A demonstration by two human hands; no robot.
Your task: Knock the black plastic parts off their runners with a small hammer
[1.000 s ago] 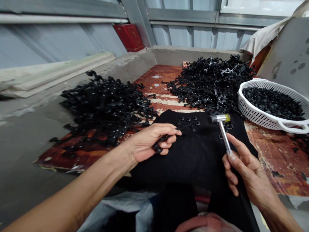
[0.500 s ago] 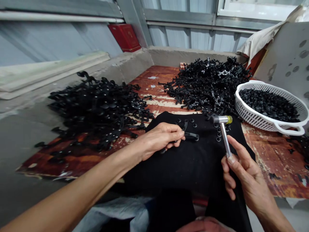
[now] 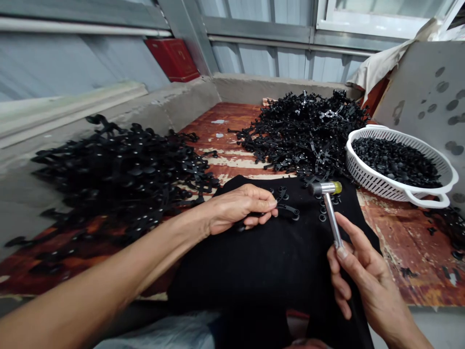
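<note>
My left hand (image 3: 238, 209) is closed in a pinch on a black plastic strap piece (image 3: 286, 209) that lies on a black cloth pad (image 3: 276, 252) in front of me. My right hand (image 3: 358, 274) grips the metal handle of a small hammer (image 3: 329, 206). The hammer's head, with a yellow tip, hovers just right of the strap piece. Several small black buttons (image 3: 322, 211) lie on the cloth under the hammer head.
A large heap of black strap pieces (image 3: 119, 174) lies at the left, and another heap (image 3: 305, 128) at the back. A white slotted basket (image 3: 397, 167) of black buttons stands at the right. All rest on a worn red board (image 3: 407, 242) inside a grey walled bench.
My left hand moved the strap piece forward onto the cloth near the buttons. The hammer stayed raised beside it. My view shifted a little to the right.
</note>
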